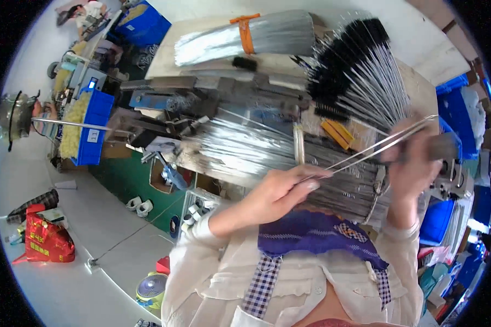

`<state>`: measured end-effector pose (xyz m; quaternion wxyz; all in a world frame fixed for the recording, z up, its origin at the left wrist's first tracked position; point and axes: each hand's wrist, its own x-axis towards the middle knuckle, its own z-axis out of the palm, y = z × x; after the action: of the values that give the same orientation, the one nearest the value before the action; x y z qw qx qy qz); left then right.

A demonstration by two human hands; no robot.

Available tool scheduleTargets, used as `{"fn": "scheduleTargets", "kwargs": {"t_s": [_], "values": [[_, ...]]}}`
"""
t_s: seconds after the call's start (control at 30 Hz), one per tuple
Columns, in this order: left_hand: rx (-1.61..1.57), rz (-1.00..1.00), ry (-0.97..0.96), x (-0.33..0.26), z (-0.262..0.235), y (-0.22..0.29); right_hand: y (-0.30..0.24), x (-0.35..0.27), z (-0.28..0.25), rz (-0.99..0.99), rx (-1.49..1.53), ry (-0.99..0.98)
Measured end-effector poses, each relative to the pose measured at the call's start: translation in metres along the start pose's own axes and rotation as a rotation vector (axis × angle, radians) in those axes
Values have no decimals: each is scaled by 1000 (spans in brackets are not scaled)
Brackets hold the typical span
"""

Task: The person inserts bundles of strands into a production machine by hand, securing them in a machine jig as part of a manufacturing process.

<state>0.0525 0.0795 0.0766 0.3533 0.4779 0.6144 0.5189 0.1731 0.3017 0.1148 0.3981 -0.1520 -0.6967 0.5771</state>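
My left hand (289, 192) is closed, its thumb and fingers pinching the ends of two thin metal wires (373, 148). These slant up to the right and cross the fingers of my right hand (412, 163). Motion smears that hand, so its grip is unclear; a dark blurred shape (442, 147) shows beside it. Beneath and between the hands lie many grey wires (338, 188). Further left, a pile of shiny loose wires (245, 144) rests next to a metal bench machine (218, 87). Past my right hand, black-bristled wire brushes (360, 65) fan out on the table.
A wire bundle with an orange tie (246, 35) lies at the table's far side. A yellow piece (337, 134) sits near the brushes. At left stands a blue bin (95, 128) with yellowish material; a blue bin (437, 220) is at right. Purple cloth (316, 234) covers my lap.
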Motion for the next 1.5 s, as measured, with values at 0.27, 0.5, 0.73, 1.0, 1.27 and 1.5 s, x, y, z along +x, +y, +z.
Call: {"fn": "scheduleTargets", "kwargs": {"t_s": [0.27,0.5,0.73,1.0,1.27,1.5], "values": [[-416,-122,101,21,9,-3,82,-78,80,278,-208,-474],[156,48,968,-59,-74,-9,23,-14,75,-381,-452,-500],[811,325,503,23,-37,88,35,20,75,-503,-640,-599],[1001,-71,143,16,-45,-28,23,16,-109,-186,-1155,-350],[-927,-331,-46,50,-1,5,35,3,-108,-456,-1306,-522],[-777,-98,207,13,-49,-17,28,18,-107,-247,-1240,-243]]}}
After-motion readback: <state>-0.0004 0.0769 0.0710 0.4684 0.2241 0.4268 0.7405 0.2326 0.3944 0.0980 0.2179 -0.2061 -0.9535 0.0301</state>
